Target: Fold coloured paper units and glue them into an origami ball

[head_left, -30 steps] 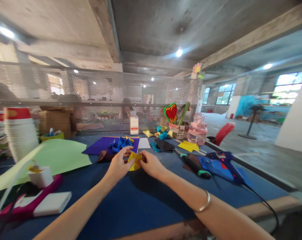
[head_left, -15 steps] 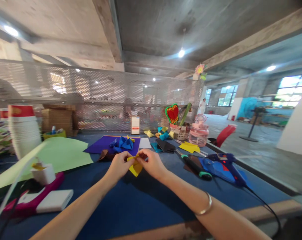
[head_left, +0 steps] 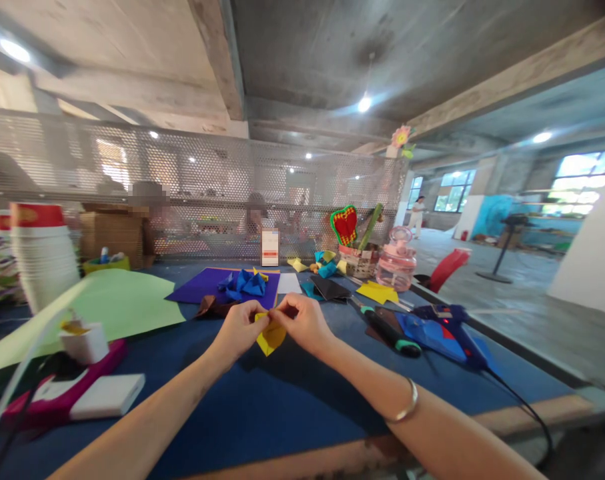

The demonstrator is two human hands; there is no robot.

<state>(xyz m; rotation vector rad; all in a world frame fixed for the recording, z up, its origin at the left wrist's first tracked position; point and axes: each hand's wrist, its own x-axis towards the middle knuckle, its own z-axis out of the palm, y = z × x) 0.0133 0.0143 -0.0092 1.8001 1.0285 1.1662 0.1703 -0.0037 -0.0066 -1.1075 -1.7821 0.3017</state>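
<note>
Relative to the frame taken one second earlier, the yellow folded paper (head_left: 271, 337) has been turned: its facets were then spread between separated fingers, whereas it is now pinched along the top and hung with a point directed downward. The fingertips of both hands have been brought together. A distant person in white (head_left: 417, 215), not visible in that frame, is now seen at the right, beyond the perforated screen (head_left: 207, 170).

The left hand (head_left: 241, 330) is partly closed, with the upper left edge of the paper gripped between thumb and fingers. The right hand (head_left: 306, 328) is likewise partly closed, with the upper right edge pinched at the fingertips. The paper is held above the blue table surface (head_left: 222, 420), in front of the purple sheet (head_left: 187, 292) on which blue folded pieces (head_left: 246, 284) are laid. A bracelet (head_left: 410, 403) is worn on the right forearm.

The top of the paper is covered by the fingers, and the exact fold cannot be made out. The brown paper (head_left: 215, 307) is partly hidden behind the left hand. The light green sheet (head_left: 132, 300) is cut off at the left edge. Shapes behind the screen are blurred.
</note>
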